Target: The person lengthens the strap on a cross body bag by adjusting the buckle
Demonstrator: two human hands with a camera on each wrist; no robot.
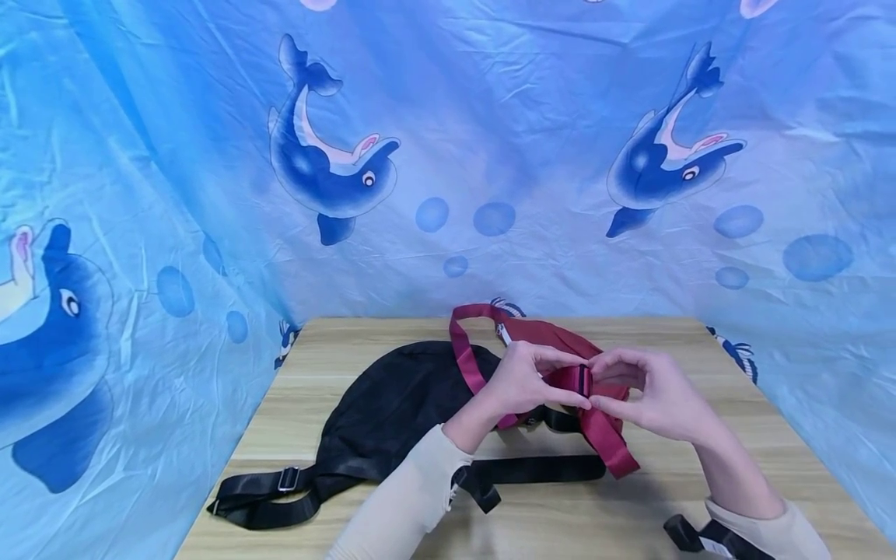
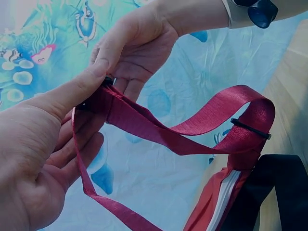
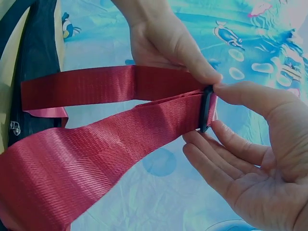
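Observation:
In the head view, the left hand (image 1: 516,381) and right hand (image 1: 654,395) meet at a dark slide buckle (image 1: 584,381) on a red webbing strap (image 1: 607,445). In the right wrist view, the right thumb and a finger pinch the ends of the buckle (image 3: 206,109), the other fingers extended. The left thumb touches its top edge there; the left fingers are mostly hidden behind the strap. In the left wrist view, the left thumb lies over the strap (image 2: 139,120) at the buckle. The strap belongs to a red bag (image 1: 560,336) behind the hands.
A black bag (image 1: 399,412) lies left of the red one, its buckled strap (image 1: 266,488) reaching toward the table's left side. Another black strap (image 1: 539,469) stretches below the hands. Blue dolphin-print cloth (image 1: 490,117) hangs around the wooden table (image 1: 329,342).

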